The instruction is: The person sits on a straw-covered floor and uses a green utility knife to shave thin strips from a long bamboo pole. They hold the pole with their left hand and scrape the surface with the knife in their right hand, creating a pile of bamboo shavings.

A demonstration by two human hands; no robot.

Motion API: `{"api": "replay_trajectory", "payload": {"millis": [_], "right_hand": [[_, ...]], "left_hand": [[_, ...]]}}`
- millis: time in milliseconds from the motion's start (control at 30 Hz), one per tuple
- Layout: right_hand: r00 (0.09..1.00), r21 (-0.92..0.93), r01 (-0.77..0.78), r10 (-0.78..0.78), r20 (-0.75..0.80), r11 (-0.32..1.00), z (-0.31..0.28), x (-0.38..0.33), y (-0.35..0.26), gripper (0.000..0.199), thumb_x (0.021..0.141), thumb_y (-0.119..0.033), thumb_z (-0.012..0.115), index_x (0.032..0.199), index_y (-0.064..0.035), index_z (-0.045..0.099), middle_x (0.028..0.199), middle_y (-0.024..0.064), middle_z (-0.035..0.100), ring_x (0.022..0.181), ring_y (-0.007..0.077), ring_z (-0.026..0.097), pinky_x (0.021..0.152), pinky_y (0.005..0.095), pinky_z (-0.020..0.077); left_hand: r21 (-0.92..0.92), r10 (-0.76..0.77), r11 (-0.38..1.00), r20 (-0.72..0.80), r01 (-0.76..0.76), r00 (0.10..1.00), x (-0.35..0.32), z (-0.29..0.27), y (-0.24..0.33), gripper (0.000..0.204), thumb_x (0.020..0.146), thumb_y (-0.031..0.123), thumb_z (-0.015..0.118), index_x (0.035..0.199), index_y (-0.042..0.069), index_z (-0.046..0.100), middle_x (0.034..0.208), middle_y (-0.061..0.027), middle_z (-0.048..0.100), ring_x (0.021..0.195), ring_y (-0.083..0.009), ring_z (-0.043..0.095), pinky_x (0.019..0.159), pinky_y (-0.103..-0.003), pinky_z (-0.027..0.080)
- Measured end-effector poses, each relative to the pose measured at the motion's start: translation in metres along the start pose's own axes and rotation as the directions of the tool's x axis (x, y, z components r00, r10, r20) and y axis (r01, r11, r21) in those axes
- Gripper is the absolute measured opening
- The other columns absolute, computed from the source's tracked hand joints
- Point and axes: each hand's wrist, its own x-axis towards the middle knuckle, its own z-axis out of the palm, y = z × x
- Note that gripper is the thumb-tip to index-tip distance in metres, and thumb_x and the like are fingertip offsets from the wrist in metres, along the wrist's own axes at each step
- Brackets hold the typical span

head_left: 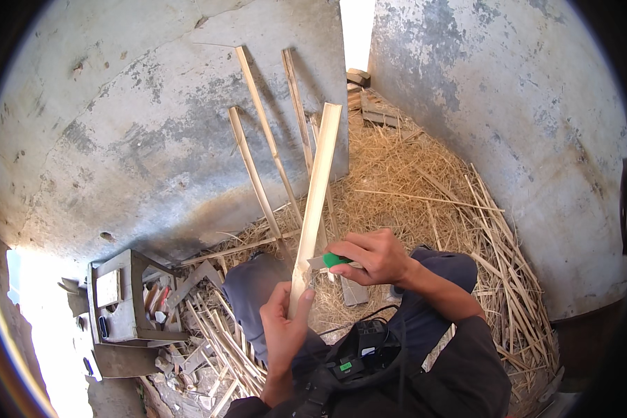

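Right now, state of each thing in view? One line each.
Strip: upright, slightly tilted, lower end in the left hand's grip.
Left hand: closed on the strip.
Knife: green handle, blade against the strip's edge.
Right hand: closed on the knife.
Slats: leaning on the wall.
Stool: tipped on its side.

Thin wooden slats (265,150) lean against the stained concrete wall (139,118) at upper centre. Dry straw (425,188) covers the floor at centre right. At lower left stands a small grey wooden stool (122,299) with scattered splinters and offcuts (216,348) beside it.
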Motion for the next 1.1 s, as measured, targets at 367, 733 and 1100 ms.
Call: {"api": "replay_trajectory", "payload": {"millis": [367,733,1100], "right_hand": [[0.997,-0.107,0.024,-0.031,-0.069,0.994,-0.005,0.002,-0.002,0.033,0.097,-0.042,0.080,0.116,-0.0150,0.078,0.078,-0.0008,0.064,0.060,0.0189,0.069,0.053,0.0336,0.0550],[0.994,-0.187,0.033,-0.052,-0.093,0.982,-0.003,0.002,-0.002,0.035,0.095,-0.045,0.082,0.112,-0.0144,0.079,0.074,-0.0011,0.062,0.057,0.0167,0.066,0.051,0.0331,0.0514],[0.987,-0.242,-0.035,-0.005,-0.161,0.970,-0.007,0.006,0.017,0.036,0.098,-0.045,0.079,0.107,-0.0103,0.079,0.072,0.0018,0.064,0.055,0.0185,0.063,0.049,0.0342,0.0484]], "left_hand": [[-0.052,-0.002,0.999,0.019,0.003,1.000,-0.003,0.007,0.009,0.016,0.106,0.009,0.073,0.115,-0.004,0.070,0.094,0.0009,0.073,0.086,-0.0017,0.058,0.076,-0.021,0.045],[-0.140,-0.059,0.988,0.083,0.070,0.995,-0.004,0.005,0.007,0.015,0.109,0.011,0.069,0.115,-0.003,0.068,0.095,0.0034,0.069,0.086,-0.0008,0.055,0.075,-0.020,0.042],[-0.161,-0.121,0.977,0.130,0.141,0.984,-0.011,-0.002,-0.002,0.016,0.110,0.010,0.068,0.120,-0.003,0.069,0.097,0.0051,0.067,0.086,-0.0006,0.054,0.076,-0.019,0.042]]}}
